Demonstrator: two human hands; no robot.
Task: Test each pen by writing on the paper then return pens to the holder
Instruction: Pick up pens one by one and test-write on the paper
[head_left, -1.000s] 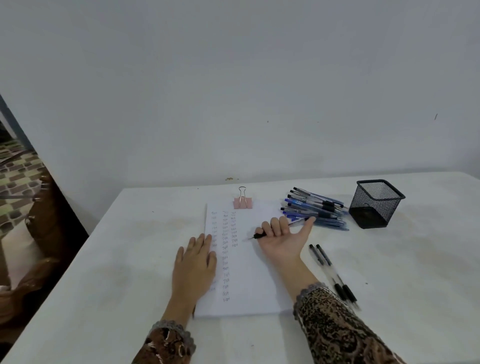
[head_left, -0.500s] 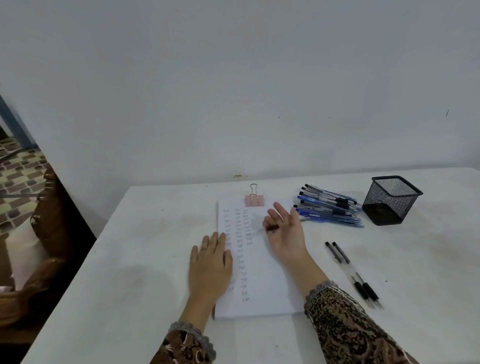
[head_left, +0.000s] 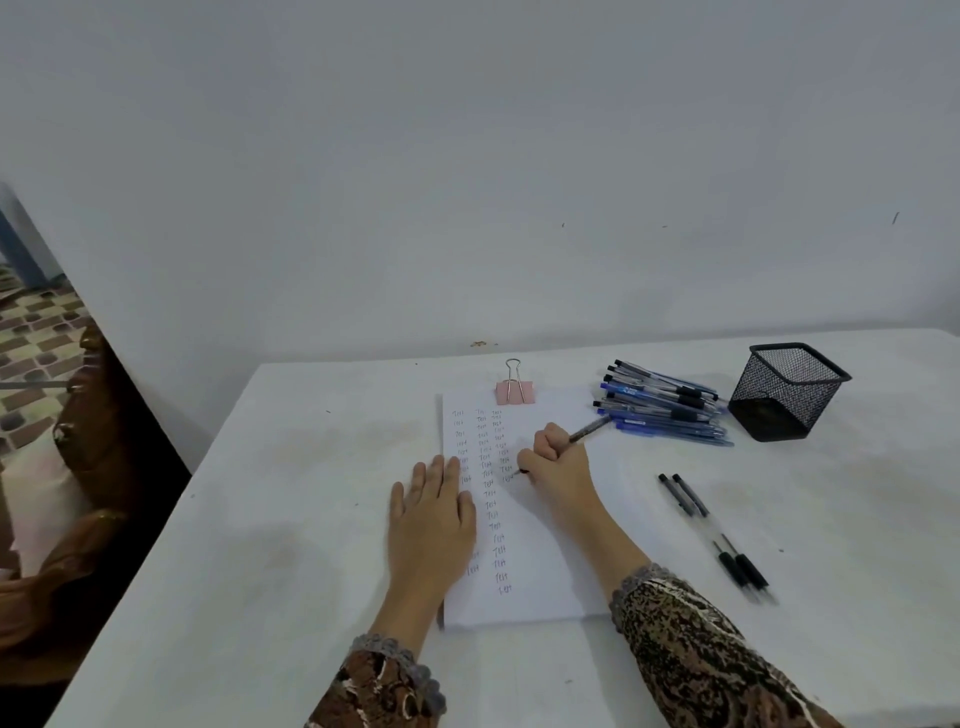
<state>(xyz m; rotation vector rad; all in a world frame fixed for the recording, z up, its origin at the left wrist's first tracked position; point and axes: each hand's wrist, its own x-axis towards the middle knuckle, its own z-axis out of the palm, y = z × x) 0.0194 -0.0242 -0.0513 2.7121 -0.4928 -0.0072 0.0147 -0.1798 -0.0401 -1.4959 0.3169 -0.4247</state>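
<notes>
A white sheet of paper (head_left: 524, 597) lies in the middle of the table, with columns of small written words. My right hand (head_left: 558, 460) grips a dark pen (head_left: 589, 428), whose tip touches the paper by the third column. My left hand (head_left: 434, 514) lies flat on the paper's left edge, fingers straight. A pile of several blue and black pens (head_left: 665, 408) lies right of the paper. The black mesh holder (head_left: 787, 392) stands at the far right; no pens show inside it. Two black pens (head_left: 714, 535) lie apart on the table at the right.
A pink binder clip (head_left: 514, 389) holds the paper's top edge. The white table (head_left: 260, 519) meets a grey wall at the back. Its left edge drops off beside brown furniture (head_left: 88, 467) and a patterned floor.
My right hand turned from palm-up with the pen lying loosely in it to a writing grip, and the pen tip came down onto the paper. The left hand stayed flat.
</notes>
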